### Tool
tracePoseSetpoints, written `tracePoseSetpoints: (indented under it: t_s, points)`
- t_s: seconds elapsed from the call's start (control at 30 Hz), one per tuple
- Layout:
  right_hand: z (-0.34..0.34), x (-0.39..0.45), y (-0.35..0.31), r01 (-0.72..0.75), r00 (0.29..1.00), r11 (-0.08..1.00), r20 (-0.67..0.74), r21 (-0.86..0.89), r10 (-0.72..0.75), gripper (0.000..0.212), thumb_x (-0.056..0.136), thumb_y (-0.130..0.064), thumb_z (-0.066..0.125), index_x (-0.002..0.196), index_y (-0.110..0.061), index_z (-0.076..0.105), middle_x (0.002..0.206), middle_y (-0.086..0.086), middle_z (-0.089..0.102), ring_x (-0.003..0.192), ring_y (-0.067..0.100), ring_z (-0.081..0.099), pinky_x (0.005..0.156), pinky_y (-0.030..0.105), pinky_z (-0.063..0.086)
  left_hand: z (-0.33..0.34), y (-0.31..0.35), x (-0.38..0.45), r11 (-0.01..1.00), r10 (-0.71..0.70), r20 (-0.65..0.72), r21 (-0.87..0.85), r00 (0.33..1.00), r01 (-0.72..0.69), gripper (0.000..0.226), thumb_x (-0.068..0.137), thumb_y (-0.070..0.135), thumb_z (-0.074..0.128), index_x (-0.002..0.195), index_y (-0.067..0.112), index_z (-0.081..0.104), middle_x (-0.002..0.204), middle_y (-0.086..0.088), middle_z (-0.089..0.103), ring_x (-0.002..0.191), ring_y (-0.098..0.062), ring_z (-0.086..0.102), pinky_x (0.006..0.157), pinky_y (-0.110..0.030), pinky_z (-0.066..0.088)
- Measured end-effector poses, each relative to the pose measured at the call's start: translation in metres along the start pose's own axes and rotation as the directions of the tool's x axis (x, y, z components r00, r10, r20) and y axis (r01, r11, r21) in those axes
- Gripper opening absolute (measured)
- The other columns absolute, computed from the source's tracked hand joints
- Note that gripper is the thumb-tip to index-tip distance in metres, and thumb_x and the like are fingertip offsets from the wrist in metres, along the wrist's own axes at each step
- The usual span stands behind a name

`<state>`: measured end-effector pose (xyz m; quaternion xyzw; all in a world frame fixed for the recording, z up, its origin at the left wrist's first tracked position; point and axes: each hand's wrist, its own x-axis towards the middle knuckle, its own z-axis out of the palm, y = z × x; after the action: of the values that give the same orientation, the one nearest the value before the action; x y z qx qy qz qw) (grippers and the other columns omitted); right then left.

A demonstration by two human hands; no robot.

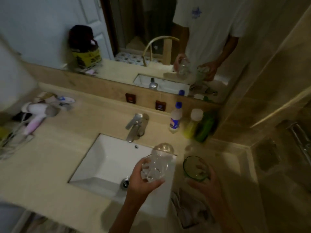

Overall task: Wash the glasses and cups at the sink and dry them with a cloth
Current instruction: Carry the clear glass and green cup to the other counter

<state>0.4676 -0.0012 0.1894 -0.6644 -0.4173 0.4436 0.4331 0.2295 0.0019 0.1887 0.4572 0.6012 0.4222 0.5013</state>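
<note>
My left hand (143,182) grips a clear glass (154,167) over the right part of the white sink (104,158). Another clear glass (164,148) stands just behind it at the sink's right rim. My right hand (203,185) holds a green-rimmed glass (196,168) above the counter to the right of the sink. A crumpled pale cloth (190,209) lies on the counter below my right hand. The metal tap (135,126) stands behind the basin, and no water shows.
A blue-capped bottle (175,117), a yellow bottle (193,123) and a green bottle (204,126) stand at the back right. A hair dryer (37,115) and clutter lie at the left. A mirror (117,39) runs behind the counter.
</note>
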Motion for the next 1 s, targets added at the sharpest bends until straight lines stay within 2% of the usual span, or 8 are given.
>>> tracePoseSetpoints:
  t_s: [0.07,0.13,0.23,0.33,0.4,0.6,0.77,1.0]
  points:
    - [0.023,-0.012,-0.011,-0.005,0.996,0.999,0.092,0.052,0.0,0.077,0.053,0.003,0.093,0.116,-0.029,0.062,0.103,-0.01,0.074,0.1,0.01,0.069,0.082,0.029,0.057,-0.026,0.002,-0.011,0.999,0.018,-0.059,-0.031,0.998,-0.02,0.076,0.061,-0.006,0.091,0.12,0.026,0.056,0.12,0.007,0.064,0.097,0.013,0.063,0.071,-0.014,0.055]
    - [0.046,-0.025,-0.02,-0.023,0.987,0.994,0.163,0.111,0.005,0.081,0.047,0.0,0.093,0.119,-0.024,0.063,0.105,-0.005,0.075,0.096,0.013,0.072,0.073,0.024,0.058,-0.055,0.003,-0.02,0.998,0.044,-0.097,-0.039,0.994,-0.047,0.075,0.06,-0.005,0.092,0.117,0.03,0.058,0.121,0.007,0.064,0.099,0.008,0.064,0.074,-0.021,0.058]
    - [0.088,-0.047,-0.034,-0.006,0.976,0.99,0.218,0.141,-0.025,0.087,0.04,-0.014,0.093,0.12,-0.027,0.063,0.113,0.003,0.071,0.099,0.022,0.071,0.076,0.032,0.059,-0.102,0.002,-0.033,0.996,0.072,-0.142,-0.041,0.987,-0.079,0.075,0.059,-0.002,0.094,0.118,0.03,0.06,0.124,0.008,0.063,0.106,0.0,0.063,0.075,-0.024,0.06]
    - [0.134,-0.071,-0.05,0.046,0.971,0.993,0.229,0.11,-0.071,0.088,0.041,-0.018,0.09,0.123,-0.027,0.059,0.114,-0.001,0.066,0.091,0.008,0.07,0.065,0.022,0.057,-0.154,0.002,-0.045,0.994,0.091,-0.165,-0.047,0.982,-0.1,0.079,0.052,0.016,0.097,0.119,0.032,0.059,0.124,0.01,0.062,0.106,0.005,0.062,0.072,-0.019,0.057]
    - [0.167,-0.086,-0.059,0.078,0.966,0.993,0.24,0.094,-0.098,0.09,0.044,-0.019,0.089,0.127,-0.026,0.056,0.115,-0.003,0.063,0.094,0.009,0.066,0.064,0.02,0.056,-0.191,0.0,-0.053,0.994,0.099,-0.181,-0.036,0.978,-0.107,0.083,0.049,0.026,0.097,0.121,0.036,0.058,0.124,0.015,0.062,0.11,0.002,0.061,0.075,-0.018,0.056]
    - [0.258,-0.123,-0.079,0.089,0.963,0.994,0.249,0.059,-0.101,0.093,0.052,-0.019,0.092,0.134,-0.031,0.05,0.119,-0.005,0.061,0.106,0.017,0.063,0.083,0.034,0.059,-0.295,-0.01,-0.062,0.992,0.122,-0.224,-0.014,0.967,-0.128,0.075,0.058,0.007,0.096,0.116,0.038,0.059,0.111,0.015,0.067,0.099,0.006,0.065,0.075,-0.015,0.055]
    - [0.315,-0.132,-0.097,0.106,0.949,0.993,0.293,0.057,-0.118,0.087,0.06,-0.016,0.091,0.135,-0.031,0.049,0.122,-0.007,0.059,0.104,0.012,0.062,0.07,0.021,0.059,-0.353,-0.013,-0.052,0.99,0.124,-0.233,-0.031,0.965,-0.135,0.075,0.061,0.006,0.094,0.122,0.03,0.057,0.12,0.012,0.062,0.098,0.015,0.06,0.071,-0.009,0.053]
    - [0.379,-0.096,-0.116,0.115,0.951,0.992,0.285,0.048,-0.124,0.089,0.055,-0.017,0.092,0.133,-0.026,0.051,0.12,-0.003,0.061,0.102,0.009,0.061,0.064,0.015,0.055,-0.405,-0.014,0.005,0.989,0.132,-0.237,-0.027,0.963,-0.142,0.072,0.062,0.005,0.094,0.114,0.039,0.058,0.118,0.014,0.062,0.1,0.014,0.06,0.071,-0.014,0.056]
